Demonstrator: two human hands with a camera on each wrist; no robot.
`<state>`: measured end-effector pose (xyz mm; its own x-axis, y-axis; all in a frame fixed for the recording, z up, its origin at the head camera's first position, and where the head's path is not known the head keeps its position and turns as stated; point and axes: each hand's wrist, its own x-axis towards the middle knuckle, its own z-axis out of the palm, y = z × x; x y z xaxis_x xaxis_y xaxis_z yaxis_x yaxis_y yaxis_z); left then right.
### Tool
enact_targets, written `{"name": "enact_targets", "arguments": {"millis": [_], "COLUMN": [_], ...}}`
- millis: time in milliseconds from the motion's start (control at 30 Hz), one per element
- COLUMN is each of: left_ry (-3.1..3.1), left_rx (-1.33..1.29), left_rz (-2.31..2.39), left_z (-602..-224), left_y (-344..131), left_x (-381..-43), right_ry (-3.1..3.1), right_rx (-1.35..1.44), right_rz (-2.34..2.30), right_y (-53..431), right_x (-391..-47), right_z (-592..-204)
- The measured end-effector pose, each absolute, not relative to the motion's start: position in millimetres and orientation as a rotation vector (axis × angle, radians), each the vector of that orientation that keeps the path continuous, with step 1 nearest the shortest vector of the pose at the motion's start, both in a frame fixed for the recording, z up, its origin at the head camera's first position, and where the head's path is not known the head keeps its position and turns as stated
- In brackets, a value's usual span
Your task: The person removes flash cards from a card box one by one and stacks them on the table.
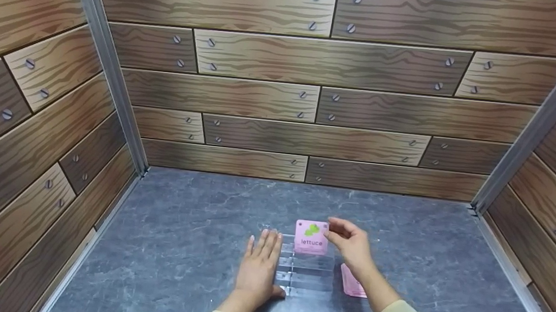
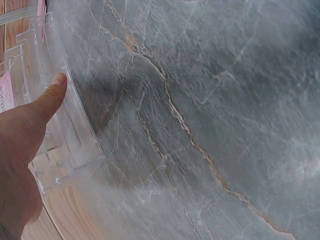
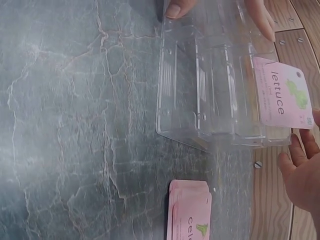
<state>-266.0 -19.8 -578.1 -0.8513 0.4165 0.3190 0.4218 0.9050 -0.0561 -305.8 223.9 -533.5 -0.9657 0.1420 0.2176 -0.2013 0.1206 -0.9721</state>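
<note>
A clear plastic tiered rack (image 1: pixel 311 282) stands on the table. My left hand (image 1: pixel 258 266) rests along its left side with fingers straight, the thumb against the front edge in the left wrist view. At the rack's back tier is a pink flash card reading "lettuce" (image 1: pixel 310 246), upright and facing me, with a green leaf picture. My right hand (image 1: pixel 353 242) pinches this card at its right edge. In the right wrist view, the card's lower edge sits down at the rack's rear slot. The nearer tiers hold no cards.
Right of the rack, a small pile of pink cards (image 1: pixel 353 283) lies on the dark marbled table (image 1: pixel 190 219); its top card shows "cele" and a green picture in the right wrist view. Wood-patterned panels (image 1: pixel 258 98) close off the back and both sides.
</note>
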Motion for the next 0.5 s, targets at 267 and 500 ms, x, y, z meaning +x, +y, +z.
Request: {"name": "enact_targets", "arguments": {"millis": [267,500], "left_ry": [-2.751,-2.758], "left_rx": [-0.625,-0.614], "left_rz": [-0.038,-0.003], "left_z": [-579,-578], "left_y": [-20,-20], "left_x": [-267,-266], "right_ry": [-2.15,-2.132], "right_rx": [0.054,0.023], "right_rz": [1.921,1.931], "right_y": [218,213], "right_x": [-307,-309], "right_z": [-537,-539]}}
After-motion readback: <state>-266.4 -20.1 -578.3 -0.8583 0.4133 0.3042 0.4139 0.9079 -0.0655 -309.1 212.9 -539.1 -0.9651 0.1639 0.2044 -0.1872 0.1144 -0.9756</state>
